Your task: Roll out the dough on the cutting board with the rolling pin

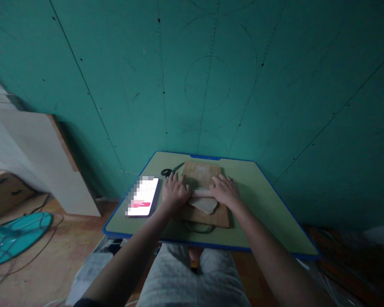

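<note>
A pale rolling pin (pixel 202 193) lies crosswise over a flat, pale sheet of dough (pixel 205 205) on a wooden cutting board (pixel 222 215). My left hand (pixel 175 190) is on the pin's left end, and my right hand (pixel 225 189) is on its right end. Both hands are closed over the pin, palms down, with the fingers toward the wall. Most of the pin's ends is hidden under them. The dough's near part shows on my side of the pin. The board's handle (pixel 199 229) points toward me.
Black-handled scissors (pixel 168 172) lie beyond my left hand. A tablet with a lit screen (pixel 145 198) rests on the left of the blue-edged table (pixel 259 230). Behind stands a green wall (pixel 115 85). A white panel (pixel 51 157) leans at the left, near a round turquoise base (pixel 25 234) and cables.
</note>
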A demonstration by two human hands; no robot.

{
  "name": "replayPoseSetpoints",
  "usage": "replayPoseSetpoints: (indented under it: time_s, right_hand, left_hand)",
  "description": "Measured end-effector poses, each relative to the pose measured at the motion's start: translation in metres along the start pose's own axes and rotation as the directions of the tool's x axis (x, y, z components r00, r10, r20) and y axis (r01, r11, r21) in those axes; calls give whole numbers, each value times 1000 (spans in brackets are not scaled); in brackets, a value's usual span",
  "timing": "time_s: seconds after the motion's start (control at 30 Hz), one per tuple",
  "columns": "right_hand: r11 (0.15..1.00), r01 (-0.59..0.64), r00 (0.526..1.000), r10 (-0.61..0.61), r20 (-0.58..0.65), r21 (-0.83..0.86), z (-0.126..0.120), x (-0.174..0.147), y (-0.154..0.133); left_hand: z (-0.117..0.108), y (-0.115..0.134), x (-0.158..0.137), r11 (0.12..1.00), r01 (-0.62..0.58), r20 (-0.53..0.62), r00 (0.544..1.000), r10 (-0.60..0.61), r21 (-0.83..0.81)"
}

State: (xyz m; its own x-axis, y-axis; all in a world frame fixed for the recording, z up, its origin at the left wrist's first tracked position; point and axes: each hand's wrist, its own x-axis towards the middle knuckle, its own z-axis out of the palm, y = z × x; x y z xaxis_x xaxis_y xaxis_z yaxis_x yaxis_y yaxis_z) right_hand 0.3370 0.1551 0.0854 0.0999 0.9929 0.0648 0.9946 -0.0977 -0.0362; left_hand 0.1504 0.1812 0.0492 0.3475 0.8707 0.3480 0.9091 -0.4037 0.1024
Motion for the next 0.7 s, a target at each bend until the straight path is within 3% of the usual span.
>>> replayPoseSetpoints:
  time_s: [0.2, 0.4, 0.7]
  right_hand:
    - [998, 41, 997, -38, -65, 40, 15, -17, 3]
    - [988, 118, 981, -100, -166, 99, 29, -29, 9]
    - [978, 183, 942, -147, -300, 96, 40, -61, 11]
  left_hand:
    - [-7, 10, -24, 994, 39, -159, 987, -22, 106]
    - [-16, 19, -41, 992, 34, -122, 992, -19, 121]
    - [-13, 20, -67, 997, -17, -150, 988, 29, 81]
